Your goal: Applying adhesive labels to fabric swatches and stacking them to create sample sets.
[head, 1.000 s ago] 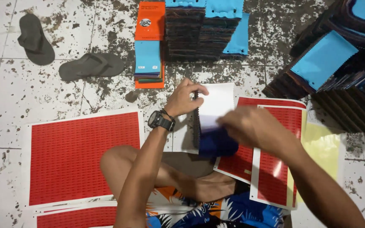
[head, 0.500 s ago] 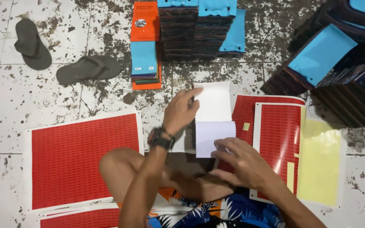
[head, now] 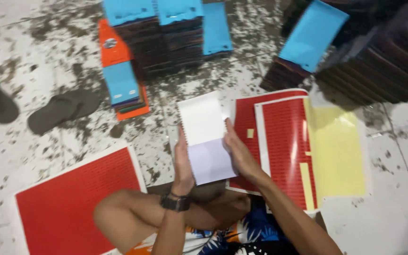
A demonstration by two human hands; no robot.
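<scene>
An open spiral notepad (head: 206, 139) with blank white pages lies between my hands, above my folded knee. My left hand (head: 183, 160), a black watch on its wrist, presses flat against the pad's left edge. My right hand (head: 240, 152) presses flat against the right edge, fingers pointing away from me. Under my right hand lie red sticker sheets (head: 279, 141) with yellow backing (head: 336, 151) showing where stickers are peeled off. Another red sticker sheet (head: 79, 198) lies to the left of my knee.
Stacks of dark notepads with blue covers (head: 175, 33) stand ahead, an orange and blue stack (head: 119, 71) beside them. More dark stacks with a blue cover (head: 317, 33) fill the upper right. Two grey sandals (head: 57, 111) rest at the left on the speckled tile floor (head: 393, 208).
My right hand has come off the red sheets and risen to the notepad's right edge. My left hand slid from the pad's top down to its left edge. The view shifted right.
</scene>
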